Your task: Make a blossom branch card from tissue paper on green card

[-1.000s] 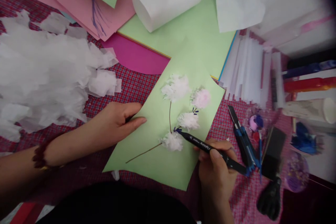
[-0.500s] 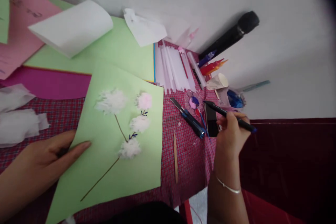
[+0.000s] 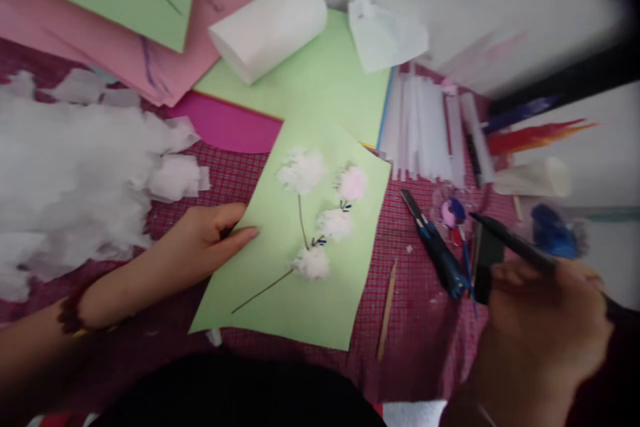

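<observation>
My left hand (image 3: 207, 247) pinches the left edge of a light green sheet (image 3: 280, 280) that lies on the red checked cloth. Glued on the sheet are several white and pink tissue puffs (image 3: 320, 200) on thin drawn stems. My right hand (image 3: 545, 327), blurred at the lower right, is closed round a black marker (image 3: 515, 243) whose tip points up and left. The marker is off the sheet, above the tools at the right.
A heap of white tissue (image 3: 75, 173) fills the left. Pink, magenta and green papers (image 3: 150, 33) and a white paper roll (image 3: 267, 27) lie at the back. A blue utility knife (image 3: 435, 247), a wooden stick (image 3: 386, 310), white strips (image 3: 425, 127) and pens (image 3: 530, 137) sit to the right.
My right hand has lifted the marker off the green sheet and carried it right, away from the puffs. My left hand stays on the sheet's edge. The view has swung about.
</observation>
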`<state>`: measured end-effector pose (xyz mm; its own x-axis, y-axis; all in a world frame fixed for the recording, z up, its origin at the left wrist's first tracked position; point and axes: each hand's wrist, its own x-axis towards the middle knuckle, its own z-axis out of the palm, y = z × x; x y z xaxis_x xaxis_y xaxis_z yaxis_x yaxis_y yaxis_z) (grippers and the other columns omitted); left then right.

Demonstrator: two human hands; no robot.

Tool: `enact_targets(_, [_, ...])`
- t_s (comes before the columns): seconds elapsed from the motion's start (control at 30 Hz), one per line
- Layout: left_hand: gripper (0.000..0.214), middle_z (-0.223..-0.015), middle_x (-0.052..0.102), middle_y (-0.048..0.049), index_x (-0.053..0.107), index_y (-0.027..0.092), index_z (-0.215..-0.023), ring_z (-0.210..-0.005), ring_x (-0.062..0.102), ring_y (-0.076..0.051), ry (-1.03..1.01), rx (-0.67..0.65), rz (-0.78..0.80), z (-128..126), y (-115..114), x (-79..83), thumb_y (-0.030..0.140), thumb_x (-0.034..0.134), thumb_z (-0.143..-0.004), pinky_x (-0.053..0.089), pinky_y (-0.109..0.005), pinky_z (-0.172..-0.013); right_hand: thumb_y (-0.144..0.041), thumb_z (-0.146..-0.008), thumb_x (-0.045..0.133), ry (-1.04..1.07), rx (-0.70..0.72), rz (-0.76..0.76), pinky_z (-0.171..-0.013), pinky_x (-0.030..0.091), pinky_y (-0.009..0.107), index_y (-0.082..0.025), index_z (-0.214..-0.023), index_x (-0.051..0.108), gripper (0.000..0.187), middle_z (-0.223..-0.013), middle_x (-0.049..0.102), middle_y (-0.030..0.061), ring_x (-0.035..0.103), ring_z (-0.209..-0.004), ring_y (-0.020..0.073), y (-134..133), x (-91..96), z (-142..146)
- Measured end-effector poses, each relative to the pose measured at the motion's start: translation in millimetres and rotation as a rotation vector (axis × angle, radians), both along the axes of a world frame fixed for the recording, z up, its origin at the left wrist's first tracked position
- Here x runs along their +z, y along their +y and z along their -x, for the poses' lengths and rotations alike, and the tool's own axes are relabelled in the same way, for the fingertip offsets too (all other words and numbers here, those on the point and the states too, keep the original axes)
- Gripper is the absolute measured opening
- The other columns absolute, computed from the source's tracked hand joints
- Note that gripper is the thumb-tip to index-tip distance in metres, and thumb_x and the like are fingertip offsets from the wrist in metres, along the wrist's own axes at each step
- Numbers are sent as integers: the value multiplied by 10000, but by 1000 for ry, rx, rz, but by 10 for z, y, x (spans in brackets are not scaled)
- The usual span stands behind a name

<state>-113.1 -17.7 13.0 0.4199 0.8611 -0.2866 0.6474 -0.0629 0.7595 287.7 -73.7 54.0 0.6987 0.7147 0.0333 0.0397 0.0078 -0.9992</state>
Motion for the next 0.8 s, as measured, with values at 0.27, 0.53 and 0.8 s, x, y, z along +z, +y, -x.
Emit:
enact_targets(0.27, [297, -565, 449, 36, 506, 165, -647, -515, 418, -97, 6, -5, 32, -1, -18, -10, 373, 462, -855, 282, -220, -490, -265, -825, 626, 214, 485, 189, -496, 354, 276, -235, -844, 613, 38, -608, 503, -34, 457, -523, 126, -194, -338, 1140])
enact_targets(0.53, [308, -532, 386, 50, 427, 176, -591, -486, 375, -84, -10, 19, -1, -17, -13, -1, 350, 489, -837, 250, -216, -473, -257, -830, 631, 11, 449, 318, -524, 363, 273, -216, -863, 601, 61, -668, 520, -27, 501, -549, 125, -281, -458, 1152])
enact_targets(0.8, [314, -531, 353, 57, 389, 182, -584, -473, 357, -79, -17, 14, -28, -13, -12, 0, 333, 496, -837, 242, -215, -465, -270, -828, 644, -31, 447, 347, -532, 379, 281, -222, -852, 605, 66, -703, 530, -21, 501, -545, 123, -269, -456, 1164])
